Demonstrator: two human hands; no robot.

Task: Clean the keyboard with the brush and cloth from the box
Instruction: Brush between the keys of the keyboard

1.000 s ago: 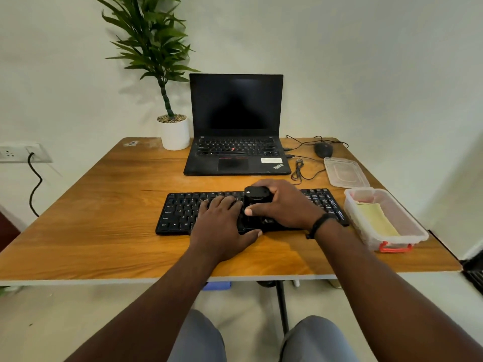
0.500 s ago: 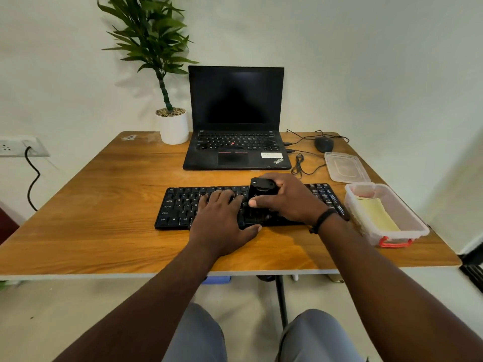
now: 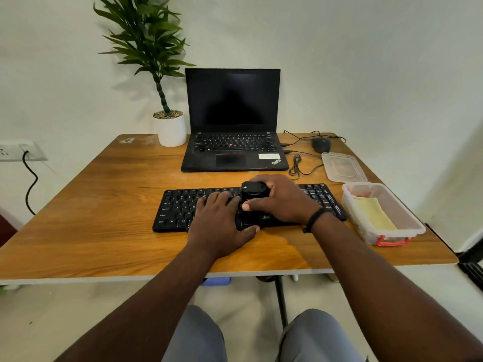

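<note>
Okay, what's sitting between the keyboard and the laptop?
In the head view, bare wood of the table separates keyboard and laptop; only a coiled black cable lies at the right end.

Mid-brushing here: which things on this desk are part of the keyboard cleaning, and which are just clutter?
In the job: keyboard, brush in right hand, left hand steadying, yellow cloth in open box.

Lying about: laptop, mouse, box lid, potted plant.

My left hand [image 3: 219, 223] lies palm down, fingers spread and extended forward, thumb angled out to the right. My right hand [image 3: 281, 199] is curled in a closed grip, thumb pointing left. Both forearms extend forward, converging; a dark band circles the right wrist.
</note>
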